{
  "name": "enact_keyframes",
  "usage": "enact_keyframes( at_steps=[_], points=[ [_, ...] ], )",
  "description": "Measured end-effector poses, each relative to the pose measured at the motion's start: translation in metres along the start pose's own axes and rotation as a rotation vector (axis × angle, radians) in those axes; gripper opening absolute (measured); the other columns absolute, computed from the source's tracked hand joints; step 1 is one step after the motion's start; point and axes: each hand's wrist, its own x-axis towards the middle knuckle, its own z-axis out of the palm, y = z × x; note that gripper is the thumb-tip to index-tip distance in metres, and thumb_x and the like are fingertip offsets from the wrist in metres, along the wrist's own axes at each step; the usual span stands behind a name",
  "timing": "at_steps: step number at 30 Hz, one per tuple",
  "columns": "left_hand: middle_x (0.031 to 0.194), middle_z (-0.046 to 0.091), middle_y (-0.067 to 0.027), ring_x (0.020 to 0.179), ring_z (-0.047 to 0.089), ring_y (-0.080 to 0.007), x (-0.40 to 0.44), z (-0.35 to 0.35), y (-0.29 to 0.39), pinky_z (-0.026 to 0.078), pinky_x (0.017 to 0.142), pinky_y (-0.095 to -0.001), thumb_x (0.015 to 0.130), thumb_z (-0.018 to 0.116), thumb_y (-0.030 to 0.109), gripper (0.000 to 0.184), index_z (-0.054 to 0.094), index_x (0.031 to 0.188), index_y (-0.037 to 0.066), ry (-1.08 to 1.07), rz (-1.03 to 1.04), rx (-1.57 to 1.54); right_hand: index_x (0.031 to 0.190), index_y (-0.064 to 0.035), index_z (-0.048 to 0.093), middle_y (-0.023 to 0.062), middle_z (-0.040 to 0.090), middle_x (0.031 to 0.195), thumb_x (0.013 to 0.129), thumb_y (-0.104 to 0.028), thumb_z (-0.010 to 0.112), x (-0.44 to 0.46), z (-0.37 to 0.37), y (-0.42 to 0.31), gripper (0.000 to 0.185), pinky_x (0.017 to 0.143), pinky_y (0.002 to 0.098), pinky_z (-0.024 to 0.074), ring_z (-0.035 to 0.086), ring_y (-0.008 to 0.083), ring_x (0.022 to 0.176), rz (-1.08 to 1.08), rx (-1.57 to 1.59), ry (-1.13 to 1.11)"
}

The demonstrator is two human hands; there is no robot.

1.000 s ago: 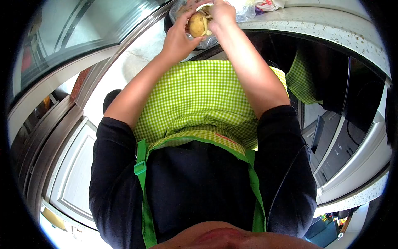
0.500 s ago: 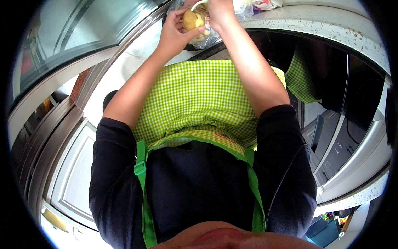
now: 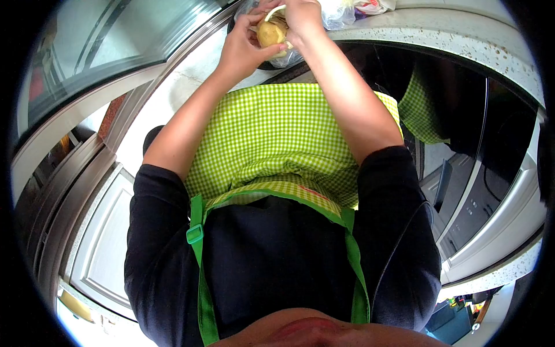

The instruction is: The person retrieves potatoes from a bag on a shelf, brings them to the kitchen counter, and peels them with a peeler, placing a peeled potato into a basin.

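Observation:
A partly peeled potato (image 3: 270, 34) is held between the thumb and fingers of my left hand (image 3: 241, 51), near the top edge of the view. Close against its right side is my right hand (image 3: 304, 22), closed on a white-handled tool (image 3: 276, 12) that curves over the potato; its working end is hidden. Beneath both hands lies a dark bowl (image 3: 267, 66) lined with a clear plastic bag (image 3: 292, 58), with pale peelings partly in sight.
More plastic bags (image 3: 340, 13) lie to the right of the bowl. A speckled counter edge (image 3: 439, 39) curves round a glossy black surface (image 3: 457, 110) on the right. At the left is a glass pane in a frame (image 3: 130, 40).
The potato and my left hand have shifted slightly left, and the potato shows more pale peeled surface. My right hand went up, then came back down a little.

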Motion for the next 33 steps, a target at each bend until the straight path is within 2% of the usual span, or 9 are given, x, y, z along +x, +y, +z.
enact_keyframes(
  at_steps=[5,8,12,16,18,20,25,29,33],
  points=[
    [0.108,0.06,-0.0139,0.093,0.062,-0.0166,-0.008,0.005,0.018,0.052,0.076,-0.029,0.067,0.084,0.016,0.067,0.044,0.12,0.002,-0.039,0.047,0.29,0.079,-0.0013,0.06,0.0101,0.062,0.068,0.092,-0.037,0.057,0.009,-0.006,-0.004,0.038,0.053,0.0327,0.0492,0.06,0.0211,0.058,0.107,0.222,0.004],
    [0.107,0.062,-0.0115,0.091,0.064,-0.0246,-0.01,0.007,0.013,0.052,0.079,-0.0321,0.066,0.084,0.025,0.069,0.045,0.119,0.004,0.045,0.193,0.414,0.081,-0.0012,0.059,0.0108,0.061,0.069,0.092,-0.037,0.056,0.036,-0.026,0.011,0.038,0.053,0.0327,0.0497,0.06,0.0215,0.058,0.224,0.142,0.126],
    [0.107,0.06,-0.0141,0.091,0.063,-0.0205,-0.007,0.008,0.012,0.052,0.078,-0.0305,0.069,0.082,0.021,0.065,0.044,0.118,0.001,0.071,0.17,0.251,0.084,-0.0011,0.058,0.0103,0.061,0.07,0.091,-0.04,0.059,0.02,-0.013,-0.007,0.039,0.054,0.0322,0.0503,0.06,0.0211,0.058,0.249,0.318,0.128],
    [0.108,0.058,-0.0148,0.094,0.061,-0.0184,0.007,0.003,0.0,0.051,0.081,-0.031,0.074,0.079,0.018,0.061,0.043,0.117,-0.004,0.075,-0.075,-0.174,0.086,-0.0007,0.058,0.0103,0.061,0.072,0.091,-0.04,0.058,0.008,-0.005,-0.022,0.039,0.055,0.0321,0.0509,0.06,0.0216,0.06,0.108,0.115,-0.026],
    [0.108,0.058,-0.0145,0.094,0.06,-0.0181,0.009,-0.003,0.0,0.051,0.082,-0.0305,0.074,0.079,0.017,0.059,0.044,0.117,-0.004,0.055,-0.132,-0.178,0.087,-0.0005,0.057,0.0103,0.061,0.073,0.091,-0.039,0.059,0.009,-0.007,-0.018,0.039,0.055,0.0324,0.0511,0.06,0.0218,0.06,0.002,0.014,-0.154],
    [0.109,0.058,-0.0142,0.095,0.06,-0.0178,0.01,-0.005,-0.003,0.051,0.084,-0.0301,0.075,0.079,0.017,0.057,0.045,0.116,-0.004,0.037,-0.189,-0.183,0.07,0.0014,0.063,0.0084,0.064,0.067,0.086,-0.034,0.067,0.004,-0.003,-0.016,0.039,0.053,0.027,0.0494,0.059,0.0141,0.056,-0.051,-0.163,-0.235],
    [0.109,0.058,-0.0142,0.099,0.059,-0.0175,0.013,-0.006,-0.015,0.05,0.085,-0.0293,0.075,0.078,0.014,0.049,0.05,0.11,-0.005,-0.019,-0.249,-0.304,0.075,0.0028,0.064,0.0091,0.064,0.069,0.086,-0.032,0.067,0.0,-0.001,-0.005,0.037,0.054,0.0275,0.0505,0.06,0.0142,0.059,0.003,-0.273,-0.314],
    [0.111,0.057,-0.0149,0.098,0.059,-0.017,0.01,-0.001,-0.012,0.05,0.085,-0.0297,0.073,0.079,0.011,0.053,0.047,0.111,-0.006,0.016,-0.249,-0.204,0.08,0.0028,0.062,0.0118,0.064,0.069,0.088,-0.029,0.064,-0.003,0.001,-0.003,0.033,0.053,0.029,0.0512,0.061,0.0156,0.058,-0.044,-0.2,-0.247],
    [0.112,0.055,-0.0168,0.098,0.058,-0.0191,0.005,0.006,-0.018,0.049,0.085,-0.0309,0.066,0.085,0.017,0.067,0.043,0.112,-0.007,0.084,-0.004,-0.123,0.075,0.0026,0.058,0.0135,0.063,0.068,0.09,-0.027,0.061,0.001,-0.001,0.005,0.033,0.054,0.0328,0.0525,0.062,0.0192,0.059,0.029,0.02,-0.094]
  ],
)
